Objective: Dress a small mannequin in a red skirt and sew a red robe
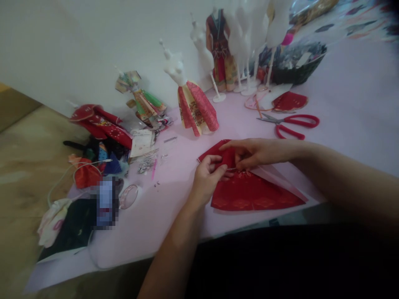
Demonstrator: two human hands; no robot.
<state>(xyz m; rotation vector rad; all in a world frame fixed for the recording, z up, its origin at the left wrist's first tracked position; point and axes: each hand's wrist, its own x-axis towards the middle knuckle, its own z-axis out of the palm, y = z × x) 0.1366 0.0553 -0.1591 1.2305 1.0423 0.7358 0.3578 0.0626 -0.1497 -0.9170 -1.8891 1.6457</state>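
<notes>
A small red garment piece (229, 156) with a white beaded edge is between my two hands, close to the table's front. My left hand (209, 176) is closed on its near left side, thumb and fingers at the beaded edge. My right hand (257, 153) comes in from the right and grips the same piece, its index finger stretched along the top and the other fingers curled at the right side. Just below the hands a red flared doll skirt (252, 195) lies flat, its waist partly covered by the fingers.
Red-handled scissors (289, 124) lie beyond my right hand, near a red fabric scrap (289, 101). A doll form in a pink and cream skirt (198, 108) stands behind. A basket (299, 62) is far right; a phone (106, 203) and a tape roll (129, 196) are left.
</notes>
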